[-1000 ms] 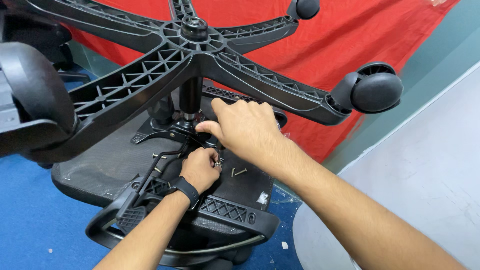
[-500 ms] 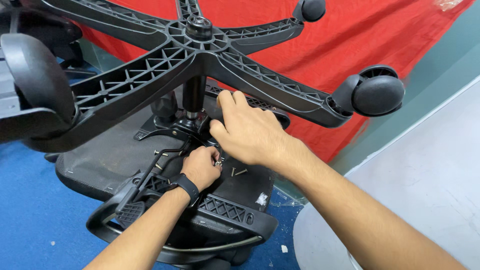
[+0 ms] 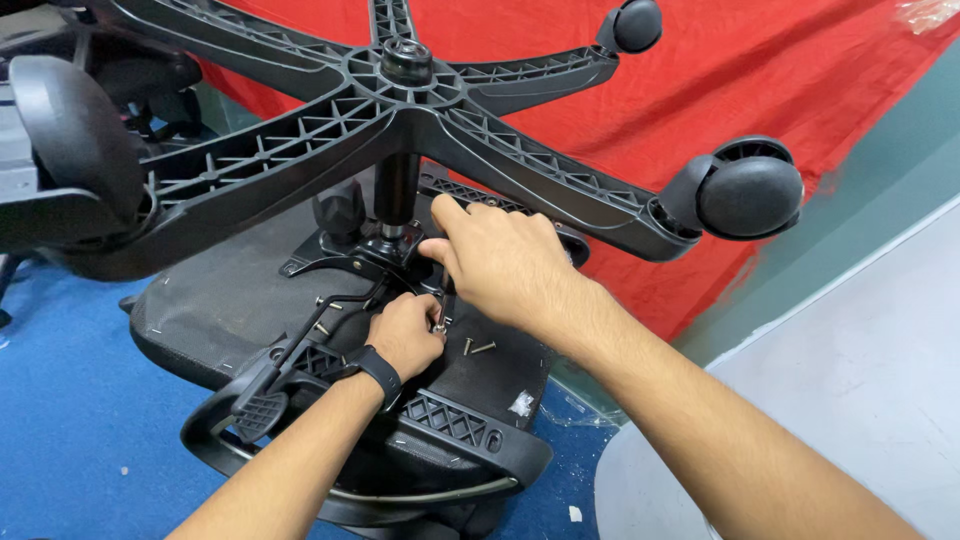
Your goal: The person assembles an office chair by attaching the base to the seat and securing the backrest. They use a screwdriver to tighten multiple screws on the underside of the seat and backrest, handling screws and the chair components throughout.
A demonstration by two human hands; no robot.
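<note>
An office chair lies upside down, its black five-arm base (image 3: 300, 150) with castors (image 3: 750, 195) raised above the seat underside (image 3: 230, 300). My right hand (image 3: 500, 262) rests on the metal mechanism plate (image 3: 345, 262) at the foot of the gas column (image 3: 397, 200), fingers curled against it. My left hand (image 3: 403, 332), a black watch on its wrist, is closed around a small silver screw or tool tip just below the right hand. Two loose screws (image 3: 478, 348) lie on the seat bottom beside it.
A black armrest loop (image 3: 440, 430) sits at the near edge of the seat. Another castor (image 3: 70, 140) looms at the left. Red cloth (image 3: 720, 90) hangs behind, blue carpet (image 3: 70, 420) lies below, and a pale grey surface (image 3: 850, 380) fills the right.
The view has shifted, so the chair sits slightly further right and lower. My right hand has slid a little down and left on the mechanism; my left hand keeps its grip.
</note>
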